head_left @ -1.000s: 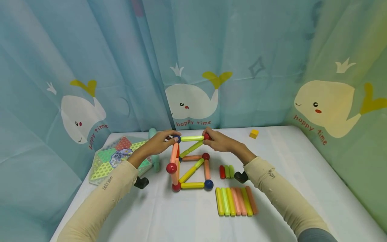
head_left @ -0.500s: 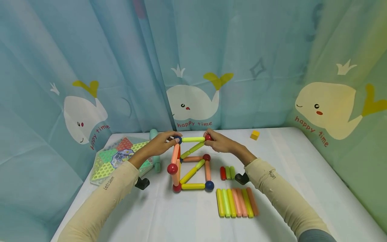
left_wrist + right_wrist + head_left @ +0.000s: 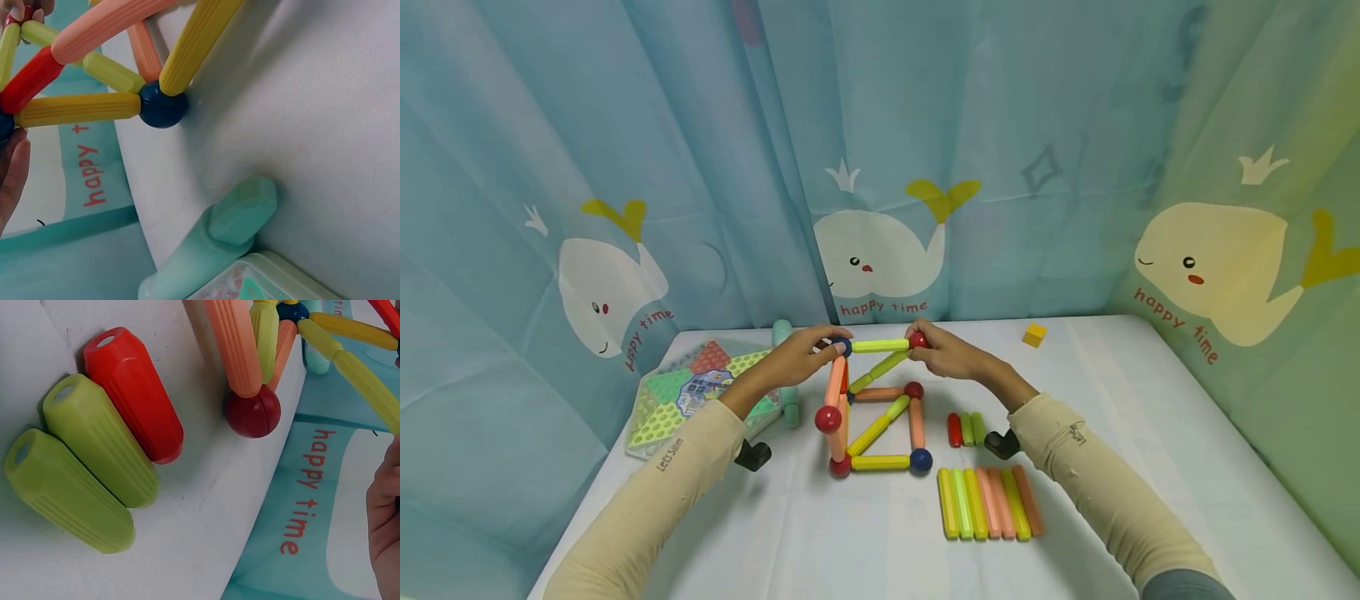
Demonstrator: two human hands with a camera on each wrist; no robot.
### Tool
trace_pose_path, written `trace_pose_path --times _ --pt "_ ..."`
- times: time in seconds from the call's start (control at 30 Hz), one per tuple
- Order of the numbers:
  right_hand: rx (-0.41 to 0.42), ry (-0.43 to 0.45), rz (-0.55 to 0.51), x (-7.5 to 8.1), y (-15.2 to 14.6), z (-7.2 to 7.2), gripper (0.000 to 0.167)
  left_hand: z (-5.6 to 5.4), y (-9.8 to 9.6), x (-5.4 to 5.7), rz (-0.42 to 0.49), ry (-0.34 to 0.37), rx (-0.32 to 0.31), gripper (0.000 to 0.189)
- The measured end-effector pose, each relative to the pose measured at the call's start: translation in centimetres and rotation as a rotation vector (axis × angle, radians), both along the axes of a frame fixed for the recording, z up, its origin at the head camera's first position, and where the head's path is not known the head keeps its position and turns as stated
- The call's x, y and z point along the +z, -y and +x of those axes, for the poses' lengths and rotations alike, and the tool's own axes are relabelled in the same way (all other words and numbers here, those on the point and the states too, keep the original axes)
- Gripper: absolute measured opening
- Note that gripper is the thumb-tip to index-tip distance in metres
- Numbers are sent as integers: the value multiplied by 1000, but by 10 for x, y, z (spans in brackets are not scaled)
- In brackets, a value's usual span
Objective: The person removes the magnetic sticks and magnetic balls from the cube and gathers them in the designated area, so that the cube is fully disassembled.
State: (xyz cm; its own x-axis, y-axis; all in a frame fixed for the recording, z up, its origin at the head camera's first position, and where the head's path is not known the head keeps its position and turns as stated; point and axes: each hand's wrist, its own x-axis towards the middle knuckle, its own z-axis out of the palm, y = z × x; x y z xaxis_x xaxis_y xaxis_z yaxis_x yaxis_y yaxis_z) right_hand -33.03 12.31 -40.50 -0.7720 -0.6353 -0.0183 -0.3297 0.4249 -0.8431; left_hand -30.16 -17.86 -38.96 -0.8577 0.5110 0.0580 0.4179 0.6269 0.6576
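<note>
A frame of coloured rods and balls stands on the white table, its base a square with a yellow diagonal rod [image 3: 871,433]. At its upper back left corner my left hand [image 3: 805,352] pinches a blue ball [image 3: 844,345]. My right hand [image 3: 951,350] grips a red ball [image 3: 917,341] at the other end of a light green top rod [image 3: 881,345]. From that red ball a green diagonal rod [image 3: 880,369] slopes down to the back left base ball. A front red ball [image 3: 828,419] sits at the upper left. The left wrist view shows a blue base ball [image 3: 162,105] on the table.
Right of the frame lie a short red rod [image 3: 954,430] and two short green rods [image 3: 100,440]. Nearer, several long rods [image 3: 988,503] form a row. A clear patterned case [image 3: 658,387] with a teal handle [image 3: 244,209] stands left. A yellow block [image 3: 1033,335] lies at the back.
Both hands stay on the same two balls and the frame keeps its shape. The whole head view has shifted very slightly.
</note>
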Motion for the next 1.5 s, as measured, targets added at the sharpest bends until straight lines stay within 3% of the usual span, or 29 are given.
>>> trace_pose_path --times 0.37,0.57,0.77,0.97,1.1,1.2,1.5 --pt "0 53 -48 -7 -9 -2 23 0 0 1 -3 3 5 37" --pt "1 34 -28 -6 -21 7 25 2 -1 1 5 20 9 36" --pt "-34 7 56 -10 -54 28 30 3 0 2 7 27 18 37" --pt "-92 -92 86 -23 -105 40 27 4 2 2 1 21 29 37" --pt "-210 -132 129 -31 -139 35 41 3 2 2 10 22 20 37" --pt "-276 -162 194 -37 -157 27 42 3 2 2 18 23 15 36" --pt "-279 -204 423 -56 -170 1 37 3 1 0 24 21 11 36"
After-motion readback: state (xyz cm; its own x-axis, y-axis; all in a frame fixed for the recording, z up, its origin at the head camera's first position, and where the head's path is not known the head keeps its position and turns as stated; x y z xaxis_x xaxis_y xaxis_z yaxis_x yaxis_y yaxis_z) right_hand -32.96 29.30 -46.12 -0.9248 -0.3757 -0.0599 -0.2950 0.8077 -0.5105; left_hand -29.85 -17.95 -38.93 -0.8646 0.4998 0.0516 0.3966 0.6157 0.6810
